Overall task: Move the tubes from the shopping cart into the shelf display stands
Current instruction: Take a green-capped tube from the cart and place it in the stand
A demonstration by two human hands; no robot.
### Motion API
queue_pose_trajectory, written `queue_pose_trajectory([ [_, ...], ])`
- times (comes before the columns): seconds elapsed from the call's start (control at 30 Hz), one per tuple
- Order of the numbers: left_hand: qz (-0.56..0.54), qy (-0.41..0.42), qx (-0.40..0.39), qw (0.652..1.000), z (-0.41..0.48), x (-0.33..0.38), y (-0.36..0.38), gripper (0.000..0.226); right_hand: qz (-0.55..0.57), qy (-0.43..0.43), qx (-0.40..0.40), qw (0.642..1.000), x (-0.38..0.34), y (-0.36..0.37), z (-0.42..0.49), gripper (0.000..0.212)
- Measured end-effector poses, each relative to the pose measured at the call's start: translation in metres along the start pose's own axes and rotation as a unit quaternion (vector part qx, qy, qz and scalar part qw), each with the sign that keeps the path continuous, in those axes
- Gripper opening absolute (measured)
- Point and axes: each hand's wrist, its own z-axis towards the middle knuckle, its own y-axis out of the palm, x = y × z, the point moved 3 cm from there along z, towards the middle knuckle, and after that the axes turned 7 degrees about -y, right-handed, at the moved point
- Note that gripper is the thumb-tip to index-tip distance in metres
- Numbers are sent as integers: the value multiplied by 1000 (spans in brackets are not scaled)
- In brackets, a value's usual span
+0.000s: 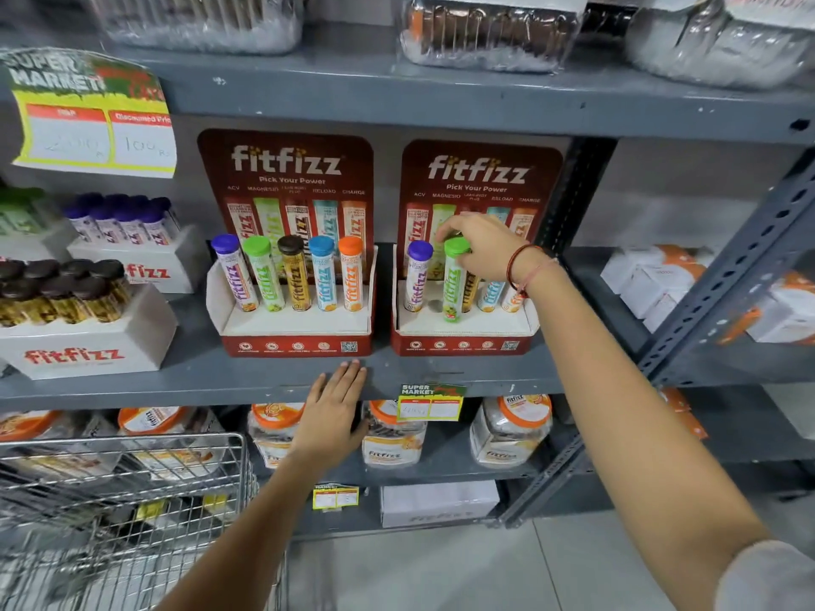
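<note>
Right hand (478, 249) pinches the green tube (454, 280) by its cap over the right stand (463, 332); keep it upright, press straight down. Left hand (333, 416) lies spread on the shelf edge (176, 385).

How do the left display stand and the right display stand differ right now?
The left display stand has five tubes seated in a row, untouched; the right display stand has its green-capped tube gripped at the cap by the right hand, standing forward of its neighbours. The left hand rests on the shelf edge below the left stand. Both share red fitfizz backboards.
</note>
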Motion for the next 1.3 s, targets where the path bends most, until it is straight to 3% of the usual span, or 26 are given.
queue_pose_trajectory([
  [0.63, -10, -3, 13, 1000, 0, -1, 4, 72, 57, -10, -22, 998, 22, 10, 28, 39],
  [0.93, 2, 1, 15, 1000, 0, -4, 6, 73, 42, 8, -40, 998, 28, 19, 26, 55],
  [1.1, 3, -3, 13, 1000, 1, -3, 6, 73, 14, 34, -5, 999, 33, 20, 23, 36],
  [1.3, 4, -5, 3, 1000, 0, -3, 5, 74, 16, 47, 1, 999, 30, 24, 21, 37],
])
